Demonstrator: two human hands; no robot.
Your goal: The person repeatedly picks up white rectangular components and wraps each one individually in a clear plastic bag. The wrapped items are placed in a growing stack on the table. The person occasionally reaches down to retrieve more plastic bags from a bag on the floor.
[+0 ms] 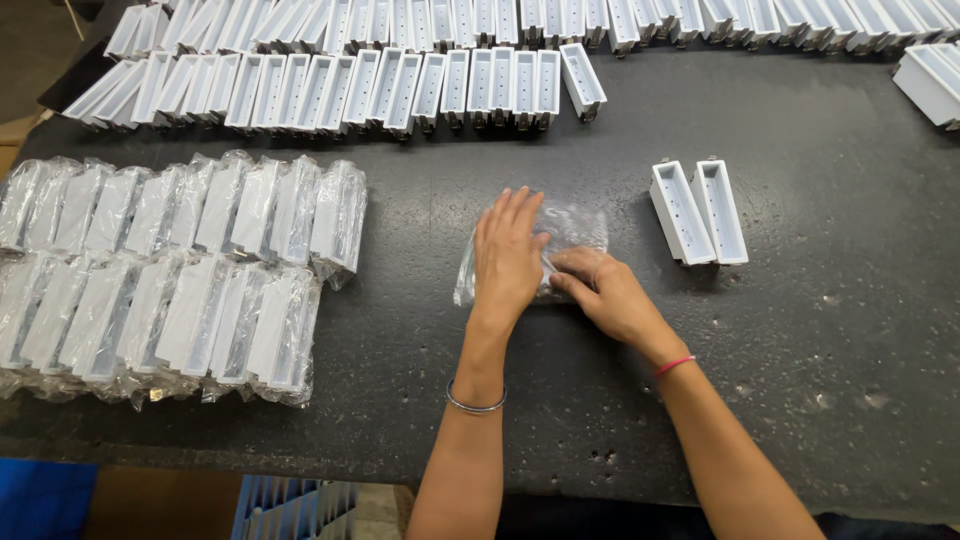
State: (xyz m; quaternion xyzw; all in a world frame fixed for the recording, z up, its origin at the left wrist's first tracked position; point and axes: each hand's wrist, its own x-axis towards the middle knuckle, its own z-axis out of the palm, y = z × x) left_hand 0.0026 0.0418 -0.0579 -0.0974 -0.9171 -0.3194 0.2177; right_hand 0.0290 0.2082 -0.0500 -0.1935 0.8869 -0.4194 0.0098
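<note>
clear crinkled plastic bag (pixel 575 228) lies flat on the dark speckled table (pixel 800 330); left hand (pixel 507 258) presses it, fingers spread, while right hand (pixel 600 290) seemingly pinches its edge, beside two white rectangular plastic housings (pixel 698 211).

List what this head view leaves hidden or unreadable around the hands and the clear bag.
- Clear bag: its middle lies under the left hand and right hand; whether it holds anything cannot be told.
- White housings in the top rows: the far row is cut by the upper edge.
- Wrapped housings: the left ones are cut by the frame edge, and glare on the plastic blurs detail.
</note>
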